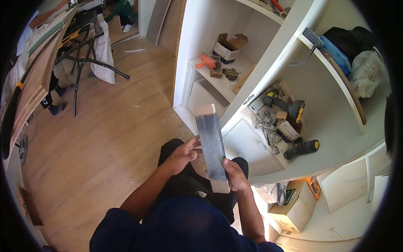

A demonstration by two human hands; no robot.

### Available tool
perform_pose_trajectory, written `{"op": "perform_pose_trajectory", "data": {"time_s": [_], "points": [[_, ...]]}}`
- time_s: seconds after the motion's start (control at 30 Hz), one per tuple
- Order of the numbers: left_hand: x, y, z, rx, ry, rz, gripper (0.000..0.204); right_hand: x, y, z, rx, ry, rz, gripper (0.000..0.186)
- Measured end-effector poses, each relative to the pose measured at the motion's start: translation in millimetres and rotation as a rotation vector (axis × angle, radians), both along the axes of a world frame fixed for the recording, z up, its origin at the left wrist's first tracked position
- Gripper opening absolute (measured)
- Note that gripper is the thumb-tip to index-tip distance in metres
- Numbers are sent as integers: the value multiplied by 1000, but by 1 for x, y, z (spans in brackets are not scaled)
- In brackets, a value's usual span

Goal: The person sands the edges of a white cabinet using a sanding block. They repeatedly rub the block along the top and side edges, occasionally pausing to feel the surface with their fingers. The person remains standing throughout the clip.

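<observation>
A long sanding block (211, 145) is held up in front of my lap, slightly tilted. Dark grey abrasive sheet covers its middle, and bare pale wood shows at both ends. My right hand (236, 174) grips its lower right edge, with the thumb on the grey face. At the block's left edge, my left hand (181, 156) is open with its fingers apart. Its fingertips reach the edge; whether they touch it I cannot tell.
To the right, white cabinet shelves hold a cordless drill (283, 103), metal hinges (268, 126), a black-yellow tool (301, 149) and a tape measure (230, 74). A cardboard box (294, 206) stands lower right. Wood panels (46, 67) and a folding stand (84, 54) are at left; another person is partly visible there.
</observation>
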State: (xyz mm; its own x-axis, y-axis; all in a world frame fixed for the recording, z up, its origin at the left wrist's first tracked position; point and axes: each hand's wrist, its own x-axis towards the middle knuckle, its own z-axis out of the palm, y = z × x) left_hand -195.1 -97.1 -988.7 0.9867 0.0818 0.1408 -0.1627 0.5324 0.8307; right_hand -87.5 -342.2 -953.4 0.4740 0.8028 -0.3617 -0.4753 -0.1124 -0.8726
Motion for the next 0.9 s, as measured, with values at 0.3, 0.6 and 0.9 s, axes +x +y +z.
{"op": "perform_pose_trajectory", "data": {"time_s": [0.3, 0.6, 0.9], "points": [[37, -16, 2, -492, -68, -211, 114, 5, 27, -13, 398, 396, 128, 86], [50, -10, 12, -512, -228, -288, 93, 5, 49, -12, 591, 518, 223, 87], [79, -9, 38, -398, -329, -64, 87, 31, 53, -13, 423, 242, 141, 81]]}}
